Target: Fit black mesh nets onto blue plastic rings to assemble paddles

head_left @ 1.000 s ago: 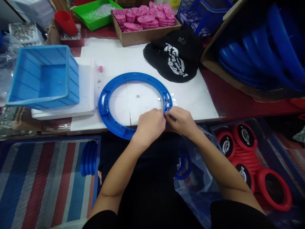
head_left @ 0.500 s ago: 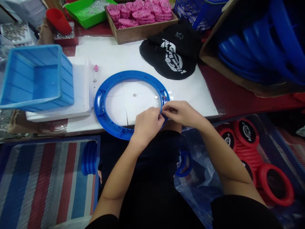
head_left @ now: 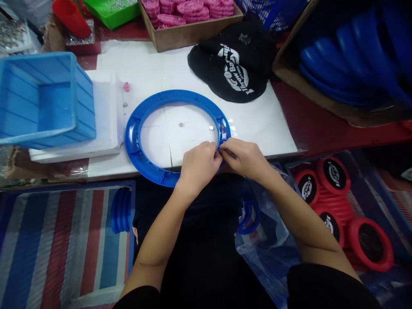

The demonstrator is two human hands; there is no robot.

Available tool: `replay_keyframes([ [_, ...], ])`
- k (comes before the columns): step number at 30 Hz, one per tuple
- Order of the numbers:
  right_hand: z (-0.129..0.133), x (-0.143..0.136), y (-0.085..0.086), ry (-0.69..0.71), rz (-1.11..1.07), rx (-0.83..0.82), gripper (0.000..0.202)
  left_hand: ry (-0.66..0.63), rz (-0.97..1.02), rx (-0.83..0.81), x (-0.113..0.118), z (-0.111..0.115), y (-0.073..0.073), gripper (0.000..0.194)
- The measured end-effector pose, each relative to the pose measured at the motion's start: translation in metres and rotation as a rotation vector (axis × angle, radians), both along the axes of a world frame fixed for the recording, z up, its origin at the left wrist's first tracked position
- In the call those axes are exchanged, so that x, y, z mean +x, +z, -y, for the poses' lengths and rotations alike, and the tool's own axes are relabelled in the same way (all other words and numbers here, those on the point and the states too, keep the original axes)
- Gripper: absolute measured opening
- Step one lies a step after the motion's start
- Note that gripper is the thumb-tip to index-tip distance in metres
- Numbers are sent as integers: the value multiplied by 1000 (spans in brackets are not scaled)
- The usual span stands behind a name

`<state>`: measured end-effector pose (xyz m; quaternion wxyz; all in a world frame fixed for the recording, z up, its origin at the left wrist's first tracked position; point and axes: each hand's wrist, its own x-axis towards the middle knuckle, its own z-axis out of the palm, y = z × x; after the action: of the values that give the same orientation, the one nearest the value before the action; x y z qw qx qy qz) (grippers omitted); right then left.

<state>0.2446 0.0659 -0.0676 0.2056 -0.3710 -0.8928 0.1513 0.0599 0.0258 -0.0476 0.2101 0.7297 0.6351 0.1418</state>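
Observation:
A blue plastic ring point(head_left: 133, 128) lies on the white sheet at the table's front edge, its channelled side up. My left hand point(head_left: 201, 165) is closed at the ring's lower right part, thumb and fingers pressed together. Touching the same part, my right hand point(head_left: 243, 156) has its fingertips pinched beside the left ones. Whatever is between the fingertips is too small to name. Just above the hands, a small part point(head_left: 223, 134) sits in the ring's channel. Two small metal discs, one grey point(head_left: 181, 125) and one shiny point(head_left: 211, 128), lie inside the ring.
A light blue bin point(head_left: 85, 103) stands at left on a white foam block point(head_left: 107, 111). Behind are a box of pink parts point(head_left: 196, 32), a green tray point(head_left: 116, 17) and black fabric point(head_left: 225, 64). Blue rings fill a box at right; red discs point(head_left: 370, 244) lie lower right.
The view has shifted slightly, so the table things sit a little higher and further left. Both hands stay at the same part of the ring, with the right fingers drawn in slightly.

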Motion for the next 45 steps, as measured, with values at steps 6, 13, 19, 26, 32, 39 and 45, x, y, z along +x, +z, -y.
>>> replay_keyframes([
  [6,-9,4,29,14,-99,-362,11,-63,56,-16,-13,0,1,19],
  [13,-22,1,40,-17,-9,-253,13,-47,102,-63,-16,0,6,19],
  [19,-23,-6,47,-38,194,-122,20,-41,123,-89,-16,-1,6,19],
  [26,-29,-12,61,83,387,3,24,-48,120,-103,-16,-1,8,19],
  [32,-25,-15,51,81,496,223,25,-82,82,-71,-18,-1,5,21],
  [39,-5,-16,33,-21,429,182,23,-217,82,-151,-41,7,23,25],
  [45,10,-23,35,-114,483,221,24,-99,-28,-134,-13,5,24,32],
])
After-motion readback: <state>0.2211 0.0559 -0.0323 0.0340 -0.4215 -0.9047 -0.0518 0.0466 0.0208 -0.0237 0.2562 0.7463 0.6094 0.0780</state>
